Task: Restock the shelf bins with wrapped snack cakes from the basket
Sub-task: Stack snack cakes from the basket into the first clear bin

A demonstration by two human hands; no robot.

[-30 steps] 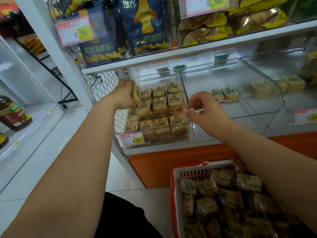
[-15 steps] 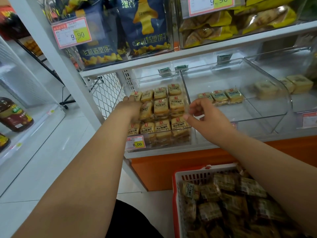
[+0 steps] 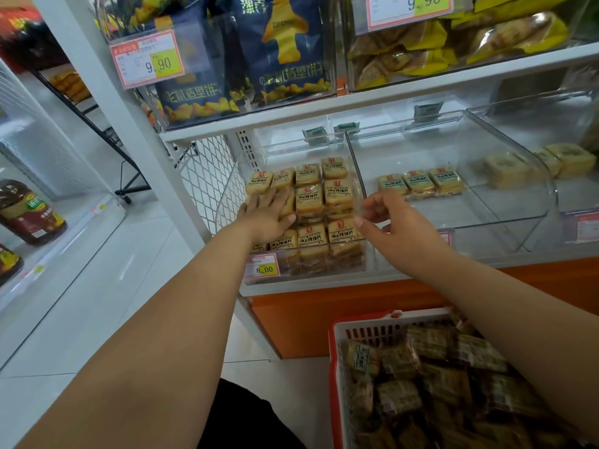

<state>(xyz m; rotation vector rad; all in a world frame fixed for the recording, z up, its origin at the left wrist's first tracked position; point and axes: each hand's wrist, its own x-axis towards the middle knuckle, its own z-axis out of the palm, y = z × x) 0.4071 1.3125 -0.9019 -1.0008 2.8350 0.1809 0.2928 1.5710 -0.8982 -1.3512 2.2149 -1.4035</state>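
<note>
Cakes (image 3: 309, 199) in thin, slippery wrap fill the left bin (image 3: 227, 202); more wait in the basket (image 3: 363, 332). They look light and squashy, so hold the sides softly. Left hand (image 3: 267, 215) lies flat on them; right hand (image 3: 393, 222) hangs loosely curled, holding nothing.

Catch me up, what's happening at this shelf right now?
A person is restocking clear shelf bins with wrapped snack cakes. The left hand lies flat on the cakes in the nearly full left bin, fingers straight. The right hand hovers beside that bin's front right corner, fingers loosely curled, holding nothing. The middle bin holds just three cakes in a row at its back. The red basket below holds plenty more wrapped cakes.
</note>
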